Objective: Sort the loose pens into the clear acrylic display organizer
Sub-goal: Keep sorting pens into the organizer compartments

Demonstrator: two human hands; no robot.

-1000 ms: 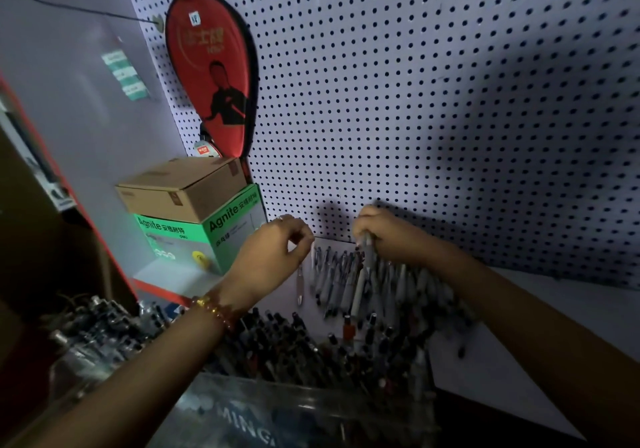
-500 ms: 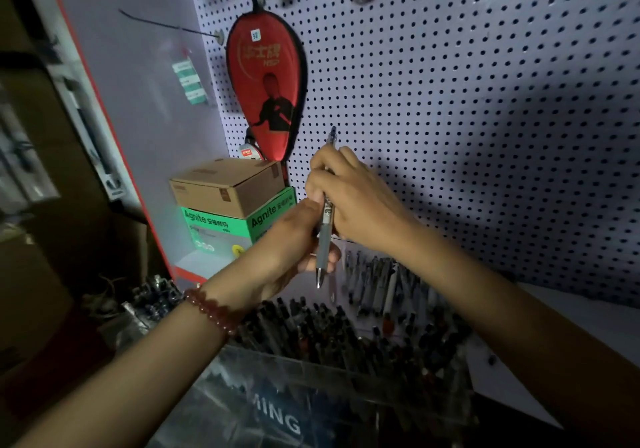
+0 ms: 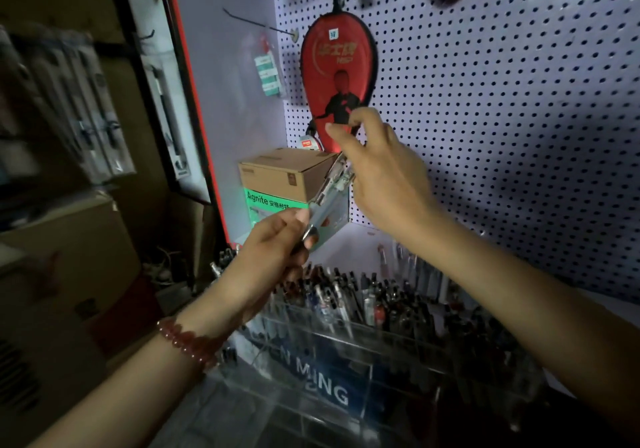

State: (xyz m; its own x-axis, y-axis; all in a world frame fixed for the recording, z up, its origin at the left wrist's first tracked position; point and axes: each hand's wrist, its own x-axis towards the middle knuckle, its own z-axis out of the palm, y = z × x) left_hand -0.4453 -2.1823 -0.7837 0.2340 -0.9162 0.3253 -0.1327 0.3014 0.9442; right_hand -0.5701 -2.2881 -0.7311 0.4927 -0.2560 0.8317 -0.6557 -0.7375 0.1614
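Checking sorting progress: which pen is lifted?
The silvery pen gripped in the left hand, top end at the right hand; the others sit in the organizer or behind it.

Both hands are up before the white perforated pegboard (image 3: 502,101): the left hand (image 3: 273,253), red bead bracelet (image 3: 188,340) at the wrist, grips the lower end of a slanted grey pen (image 3: 331,189), and the right hand (image 3: 381,177) holds its upper end. Below, the clear acrylic organizer (image 3: 311,364) with white lettering stands packed with upright pens (image 3: 377,292). Behind, a red paddle case (image 3: 337,77) hangs over a brown cardboard box (image 3: 277,174) on a green box (image 3: 266,203).
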